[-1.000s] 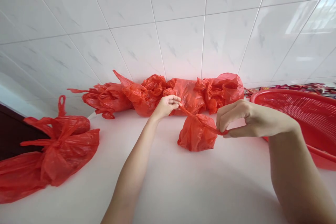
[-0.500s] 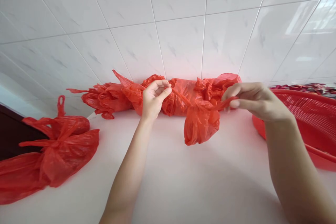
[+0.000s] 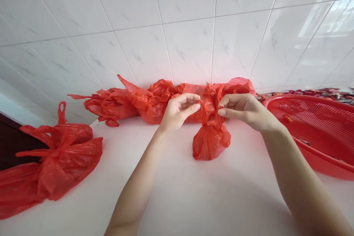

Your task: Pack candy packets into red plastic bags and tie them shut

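A small filled red plastic bag (image 3: 211, 143) hangs between my hands over the white tabletop (image 3: 193, 195), its neck gathered and its two handles pointing up. My left hand (image 3: 179, 110) pinches one handle between thumb and fingers. The other handle is pinched in my right hand (image 3: 243, 110). Whether the bag's bottom touches the table I cannot tell. What it holds is hidden by the red plastic.
Several red plastic bags (image 3: 152, 105) line the tiled wall (image 3: 190, 48) behind my hands. More tied red bags (image 3: 69, 158) lie at the left edge. To the right stands a red perforated basket (image 3: 326, 118), with a heap of small colourful packets (image 3: 312, 94) behind it.
My hands have come closer together, the left moving right and the right moving left. The handles, stretched out sideways before, now stand up, and the bag sits slightly lower.
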Demonstrator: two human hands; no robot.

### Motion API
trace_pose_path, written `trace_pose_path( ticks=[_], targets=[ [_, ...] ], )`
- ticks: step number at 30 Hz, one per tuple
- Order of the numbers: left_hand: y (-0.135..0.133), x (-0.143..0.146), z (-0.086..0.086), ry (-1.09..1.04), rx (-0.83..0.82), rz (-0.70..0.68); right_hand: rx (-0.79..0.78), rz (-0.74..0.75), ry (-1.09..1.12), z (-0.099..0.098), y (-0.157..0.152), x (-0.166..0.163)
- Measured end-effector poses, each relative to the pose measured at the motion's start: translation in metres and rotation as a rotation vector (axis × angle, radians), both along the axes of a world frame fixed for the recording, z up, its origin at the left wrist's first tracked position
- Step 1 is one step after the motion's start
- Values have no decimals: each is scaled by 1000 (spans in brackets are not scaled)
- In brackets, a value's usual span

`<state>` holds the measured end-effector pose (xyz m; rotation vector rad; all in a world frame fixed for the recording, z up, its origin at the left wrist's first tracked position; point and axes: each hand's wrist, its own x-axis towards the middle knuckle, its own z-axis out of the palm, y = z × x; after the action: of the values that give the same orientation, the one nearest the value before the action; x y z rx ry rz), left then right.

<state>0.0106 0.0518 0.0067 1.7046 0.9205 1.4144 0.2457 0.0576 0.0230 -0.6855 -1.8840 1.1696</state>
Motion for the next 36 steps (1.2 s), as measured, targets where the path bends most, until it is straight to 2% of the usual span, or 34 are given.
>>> trace_pose_path(
  ticks=[6, 13, 16, 21, 29, 33, 36],
  targets=[
    [-13, 9, 3, 25, 89, -32, 118, -27, 74, 0, -7, -13],
    [-19, 17, 4, 4, 51, 26, 232, -171, 72, -1, -16, -25],
    [-20, 18, 5, -18, 9, 29, 250, -203, 56, -2, -17, -29],
    [-21, 19, 6, -56, -1, -46, 256, -248, 28, -5, -17, -32],
    [-26, 23, 6, -22, -42, -84, 273, -346, 10, -9, -18, -36],
    [-28, 20, 7, 14, -6, -56, 251, -323, 15, -8, -16, -34],
    [-27, 17, 8, 9, 20, -31, 188, -183, 41, -7, -9, -26]
  ],
)
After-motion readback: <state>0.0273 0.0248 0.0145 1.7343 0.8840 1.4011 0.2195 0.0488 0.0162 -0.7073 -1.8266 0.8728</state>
